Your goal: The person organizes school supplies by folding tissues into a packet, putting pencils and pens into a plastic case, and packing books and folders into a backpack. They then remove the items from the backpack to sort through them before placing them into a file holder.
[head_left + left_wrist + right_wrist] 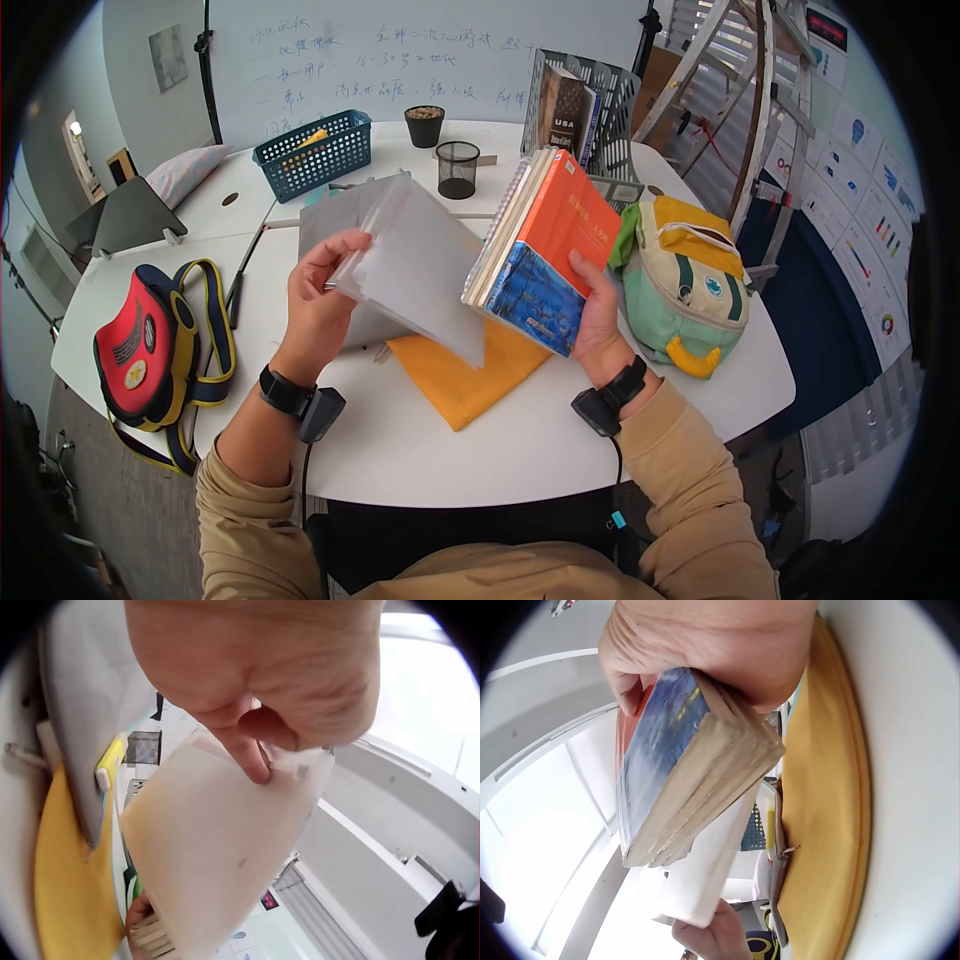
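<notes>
My left hand [325,285] pinches a translucent plastic folder [425,270] by its edge, holding it tilted above the table. In the left wrist view the folder [217,840] hangs from thumb and fingers. A stack of books [560,245], the outermost with an orange and blue cover, is gripped in my right hand [597,315]. The right wrist view shows the page edges of the books [697,787] facing the camera. Beneath both hands lie a yellow-orange pouch [465,375] and a grey folder [335,225], the latter partly hidden by the translucent one.
A red and navy bag [145,345] lies at the left, a green and cream backpack [690,285] at the right. Toward the back stand a teal basket [315,160], a potted plant [425,128], a mesh pen holder [458,172] and a grey file rack [610,130] holding books.
</notes>
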Available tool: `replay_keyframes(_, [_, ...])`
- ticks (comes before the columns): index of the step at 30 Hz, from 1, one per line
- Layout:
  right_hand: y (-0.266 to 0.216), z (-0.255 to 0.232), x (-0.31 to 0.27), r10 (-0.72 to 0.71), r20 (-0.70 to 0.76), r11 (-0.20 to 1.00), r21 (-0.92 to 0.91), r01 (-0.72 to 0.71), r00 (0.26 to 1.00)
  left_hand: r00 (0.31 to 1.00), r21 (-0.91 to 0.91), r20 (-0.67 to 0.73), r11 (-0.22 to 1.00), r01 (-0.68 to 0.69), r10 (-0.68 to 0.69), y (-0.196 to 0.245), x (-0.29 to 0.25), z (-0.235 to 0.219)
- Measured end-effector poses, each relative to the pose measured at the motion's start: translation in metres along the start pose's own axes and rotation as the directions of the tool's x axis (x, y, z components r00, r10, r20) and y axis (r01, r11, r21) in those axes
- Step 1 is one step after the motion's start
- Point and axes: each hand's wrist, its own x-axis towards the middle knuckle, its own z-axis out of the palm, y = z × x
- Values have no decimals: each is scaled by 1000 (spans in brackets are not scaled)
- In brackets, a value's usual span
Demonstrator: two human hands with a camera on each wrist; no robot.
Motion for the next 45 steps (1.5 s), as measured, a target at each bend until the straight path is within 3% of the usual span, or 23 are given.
replay_keyframes(1, [0, 0, 0, -2, -3, 1000, 0, 2, 1000, 997, 212, -21, 975, -71, 77, -2, 0, 6])
replay_keyframes(4, [0, -1, 1, -10, -8, 1000, -6, 10, 1000, 957, 410, 101, 866, -288, 270, -10, -1, 10])
replay_keyframes(5, [0, -1, 1, -13, -10, 1000, -8, 12, 1000, 970, 432, 70, 870, -238, 231, -10, -2, 10])
replay_keyframes(8, [0, 0, 1, -17, -25, 1000, -4, 17, 1000, 893, 756, 113, 546, -362, 436, -9, -1, 6])
replay_keyframes(11, [1, -2, 1, -25, -39, 1000, -1, 25, 999, 817, 878, 159, 299, -374, 554, -1, 0, 6])
replay_keyframes(14, [-1, 4, -2, -58, -54, 998, -10, 58, 997, 858, 541, -71, 742, -395, 508, -9, 8, 2])
replay_keyframes(18, [-2, -1, 1, -37, -19, 999, 26, 37, 999, 860, 518, -161, 783, -344, 484, -5, 5, 0])
replay_keyframes(21, [-2, -2, 2, -29, -13, 999, 35, 30, 999, 816, 508, -198, 769, -389, 543, -3, 8, 5])
replay_keyframes(24, [-2, -2, 1, -33, 5, 999, 26, 33, 999, 772, 515, -350, 798, -314, 530, -3, 11, -11])
replay_keyframes(31, [2, -3, -3, 11, 74, 999, -49, -8, 997, 715, 403, -453, 838, -369, 533, 6, 12, -11])
replay_keyframes(34, [6, -7, -4, 69, 132, 995, -75, -59, 989, 709, 264, -510, 873, -411, 488, 6, 14, -15])
replay_keyframes(37, [12, -12, -4, 127, 202, 989, -95, -110, 971, 861, -133, -473, 950, -283, 190, 16, 4, 2])
replay_keyframes(40, [17, -2, -9, 145, 244, 988, -93, -126, 959, 958, -349, -286, 932, -100, -4, 17, -4, 28])
replay_keyframes(41, [20, 0, -10, 145, 239, 988, -82, -129, 960, 964, -350, -256, 936, -22, -73, 15, -6, 26])
replay_keyframes(45, [14, 10, -14, 171, 195, 985, -4, -173, 966, 970, -285, -232, 959, 8, -77, 18, -5, 40])
